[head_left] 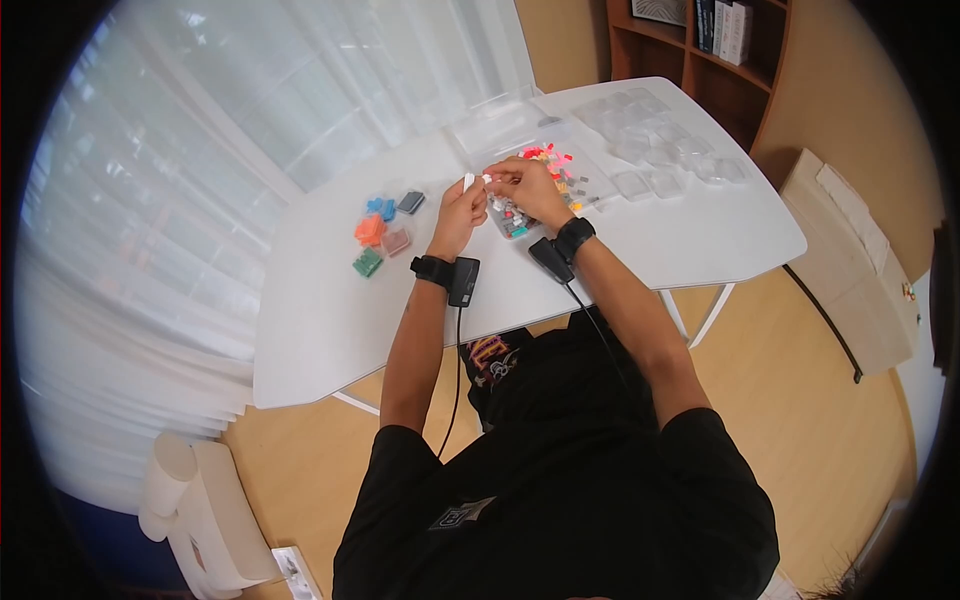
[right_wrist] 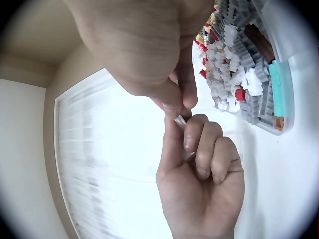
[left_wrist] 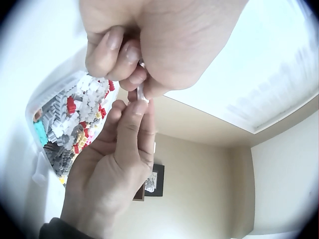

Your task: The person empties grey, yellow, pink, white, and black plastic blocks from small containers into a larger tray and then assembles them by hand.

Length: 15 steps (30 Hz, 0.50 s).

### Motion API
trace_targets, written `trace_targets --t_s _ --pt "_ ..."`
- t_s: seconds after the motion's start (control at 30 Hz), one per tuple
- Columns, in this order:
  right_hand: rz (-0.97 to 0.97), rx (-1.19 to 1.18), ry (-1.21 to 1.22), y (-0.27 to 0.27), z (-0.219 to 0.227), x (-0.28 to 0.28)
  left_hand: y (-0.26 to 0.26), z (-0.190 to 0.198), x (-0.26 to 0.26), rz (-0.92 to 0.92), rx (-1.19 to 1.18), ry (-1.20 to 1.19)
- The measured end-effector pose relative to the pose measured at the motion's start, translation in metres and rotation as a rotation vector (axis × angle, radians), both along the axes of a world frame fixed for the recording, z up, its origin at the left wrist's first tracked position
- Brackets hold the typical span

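Observation:
Both hands meet above the table, close over a clear bin (right_wrist: 286, 99) of loose building bricks. A small white piece (right_wrist: 180, 120) sits between the fingertips of the two hands. My left hand (head_left: 459, 217) holds it with curled fingers, and another whitish bit (right_wrist: 189, 156) peeks out of that palm. From the other side, thumb and fingers of my right hand (head_left: 533, 190) pinch the white piece. Its exact shape is mostly hidden by the fingers. White, grey and red bricks (left_wrist: 75, 107) fill the bin, with a teal brick (right_wrist: 275, 89) along its edge.
Small groups of blue bricks (head_left: 381, 208), orange bricks (head_left: 370, 231) and green bricks (head_left: 367, 263) stand left on the white table (head_left: 330, 330), beside a dark-filled box (head_left: 411, 202) and a reddish one (head_left: 397, 242). Several clear containers (head_left: 660, 150) spread over the far right. Cables hang from both wrists.

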State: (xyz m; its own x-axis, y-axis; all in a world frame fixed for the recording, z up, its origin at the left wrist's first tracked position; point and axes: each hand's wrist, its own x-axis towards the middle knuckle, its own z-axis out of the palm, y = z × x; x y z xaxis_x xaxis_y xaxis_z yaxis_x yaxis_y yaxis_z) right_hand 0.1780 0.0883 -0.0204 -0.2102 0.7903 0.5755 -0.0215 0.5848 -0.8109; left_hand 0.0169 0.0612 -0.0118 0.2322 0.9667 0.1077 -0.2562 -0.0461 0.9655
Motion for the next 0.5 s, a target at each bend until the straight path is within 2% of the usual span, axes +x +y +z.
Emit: trace_targets --t_s 0.2,0.43,0.5 --pt "0.009 -0.03 -0.048 0.0025 -0.0022 0.0008 -0.0011 -0.0011 0.0004 0.005 0.004 0.032" --pt "0.043 -0.012 0.008 0.0003 -0.0038 -0.0034 -0.0017 0.0034 -0.0039 -0.02 0.039 0.029" --pt "0.16 -0.129 0.097 -0.0022 0.0007 -0.001 0.0018 0.0007 -0.0077 -0.064 0.03 -0.014"
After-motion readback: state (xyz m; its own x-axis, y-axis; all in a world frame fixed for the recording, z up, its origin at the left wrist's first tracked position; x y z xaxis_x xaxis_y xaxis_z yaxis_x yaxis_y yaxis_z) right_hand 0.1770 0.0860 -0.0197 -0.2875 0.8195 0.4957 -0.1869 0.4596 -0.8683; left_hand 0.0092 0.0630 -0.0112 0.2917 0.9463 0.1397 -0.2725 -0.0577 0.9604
